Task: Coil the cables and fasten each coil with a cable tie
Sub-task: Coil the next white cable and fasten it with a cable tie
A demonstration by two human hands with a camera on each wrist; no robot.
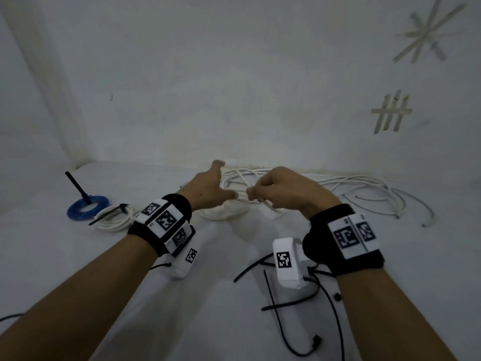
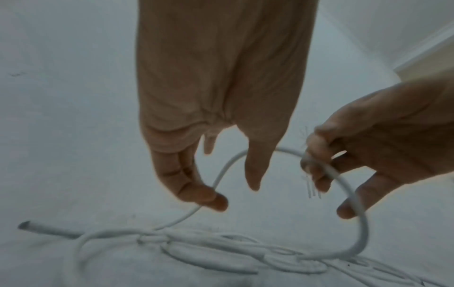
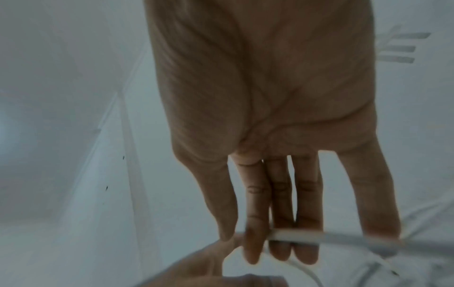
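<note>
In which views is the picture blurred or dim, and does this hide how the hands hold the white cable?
Head view: dim and even, edges bent by the wide lens, right hand sharp enough. Left wrist view: soft, yet the white cable shows in the right hand's curled fingers. Right wrist view: blurred; left hand smeared, grip unclear.

I see a white cloth-covered surface (image 1: 208,308) carrying a tied blue cable coil (image 1: 87,206), a tied white cable coil (image 1: 114,217), loose white cable (image 1: 364,188) and loose black cable ties (image 1: 276,306)
</note>
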